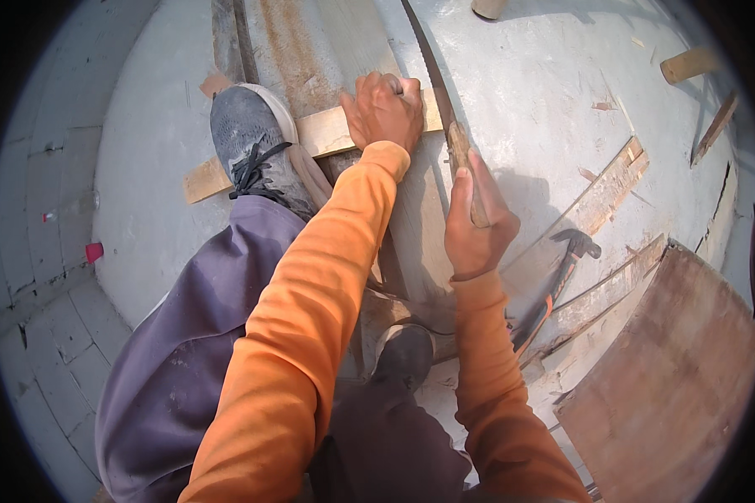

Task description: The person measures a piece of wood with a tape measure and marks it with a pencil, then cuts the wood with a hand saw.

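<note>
My left hand (385, 109) presses down on a pale wooden batten (323, 134) that lies crosswise on a long plank (302, 50). My left shoe (256, 151) stands on the same batten further left. My right hand (476, 226) grips the wooden handle of a hand saw (432, 67). The saw's blade runs up and away, and it crosses the batten's right end beside my left hand. Both of my sleeves are orange.
A claw hammer (562, 268) lies to the right of my right hand on loose wood strips (604, 189). A brown plywood sheet (679, 369) leans at lower right. Short wood offcuts (688, 63) lie on the white concrete slab (545, 92). My right shoe (404, 356) stands below.
</note>
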Demonstrator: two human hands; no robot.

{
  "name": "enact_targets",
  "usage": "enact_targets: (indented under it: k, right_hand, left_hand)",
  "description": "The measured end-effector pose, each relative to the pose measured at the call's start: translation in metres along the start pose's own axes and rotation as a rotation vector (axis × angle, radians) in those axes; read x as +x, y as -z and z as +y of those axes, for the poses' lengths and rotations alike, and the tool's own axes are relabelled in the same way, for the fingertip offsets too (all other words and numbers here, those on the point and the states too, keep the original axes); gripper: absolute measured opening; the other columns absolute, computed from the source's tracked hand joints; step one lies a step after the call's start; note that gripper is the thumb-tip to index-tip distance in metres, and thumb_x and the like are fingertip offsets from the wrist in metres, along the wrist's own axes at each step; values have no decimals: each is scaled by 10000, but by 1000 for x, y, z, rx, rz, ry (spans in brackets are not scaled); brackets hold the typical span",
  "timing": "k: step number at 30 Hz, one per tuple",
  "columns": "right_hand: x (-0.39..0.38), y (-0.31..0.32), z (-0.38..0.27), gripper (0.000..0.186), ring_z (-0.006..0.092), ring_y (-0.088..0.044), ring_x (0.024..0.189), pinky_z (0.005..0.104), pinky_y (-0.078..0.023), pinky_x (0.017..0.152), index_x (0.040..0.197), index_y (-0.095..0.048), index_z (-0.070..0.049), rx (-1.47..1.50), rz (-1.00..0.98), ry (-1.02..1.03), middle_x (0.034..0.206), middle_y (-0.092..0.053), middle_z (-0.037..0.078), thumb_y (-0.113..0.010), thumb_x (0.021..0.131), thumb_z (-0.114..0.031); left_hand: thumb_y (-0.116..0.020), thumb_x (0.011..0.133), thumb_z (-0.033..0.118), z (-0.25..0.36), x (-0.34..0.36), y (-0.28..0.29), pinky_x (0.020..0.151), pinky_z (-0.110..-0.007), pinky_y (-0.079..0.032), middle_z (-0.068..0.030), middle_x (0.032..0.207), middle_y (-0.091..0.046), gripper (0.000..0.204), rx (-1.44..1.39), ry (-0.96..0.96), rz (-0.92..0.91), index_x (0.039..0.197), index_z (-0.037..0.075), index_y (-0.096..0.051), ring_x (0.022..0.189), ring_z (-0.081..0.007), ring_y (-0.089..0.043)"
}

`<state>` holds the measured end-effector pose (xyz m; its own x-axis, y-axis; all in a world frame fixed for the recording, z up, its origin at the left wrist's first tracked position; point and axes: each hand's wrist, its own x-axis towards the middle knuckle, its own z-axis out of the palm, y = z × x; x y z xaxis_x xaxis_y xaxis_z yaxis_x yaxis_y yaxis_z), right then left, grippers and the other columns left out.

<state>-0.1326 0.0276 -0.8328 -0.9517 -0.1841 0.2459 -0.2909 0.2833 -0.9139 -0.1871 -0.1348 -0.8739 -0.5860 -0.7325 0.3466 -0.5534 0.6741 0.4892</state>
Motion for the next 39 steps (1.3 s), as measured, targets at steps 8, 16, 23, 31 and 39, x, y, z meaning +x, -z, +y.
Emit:
enact_targets:
  k: [8, 16, 23, 31, 39]
  right_hand:
    - [-135, 93, -18, 302, 223, -742, 811, 289, -566, 733, 1196, -669, 80, -221, -89, -113, 977, -743, 237, -630, 930, -57]
    - [-89, 58, -7, 303, 235, -749, 803, 304, -570, 723, 1198, -668, 76, -162, -48, -66, 1012, -736, 247, -639, 916, -32]
    - [-66, 42, -4, 311, 264, -758, 843, 325, -573, 713, 1208, -665, 74, -103, 21, -52, 1021, -729, 258, -638, 916, -28]
    - [-23, -10, 7, 371, 351, -730, 950, 372, -582, 784, 1273, -627, 26, 13, 45, 161, 1093, -710, 245, -660, 911, -49]
    - [-38, 4, 9, 400, 338, -728, 782, 391, -589, 642, 1264, -614, -32, -27, 101, 35, 944, -735, 184, -708, 894, -152]
  left_hand:
    - [-645, 826, 229, 0, -1, 5, 842, -380, -405, -103, 805, -661, 262, -34, 26, 51, 654, 32, -642, 829, -287, -586]
    - [-635, 825, 224, -2, -2, 6, 846, -380, -398, -97, 827, -663, 265, -21, 57, -8, 646, 30, -648, 844, -276, -585]
    - [-624, 833, 241, 2, -5, 6, 835, -390, -405, -113, 854, -675, 252, -74, 65, 24, 693, 32, -638, 849, -307, -585]
    - [-495, 973, 289, -19, 14, 12, 934, -496, -393, -211, 1021, -618, 355, 17, -128, -243, 965, -7, -690, 1004, -393, -545]
    - [-433, 1035, 431, -55, 3, 30, 1017, -523, -331, -237, 1162, -551, 480, 218, -293, -378, 1193, 7, -593, 1124, -414, -488]
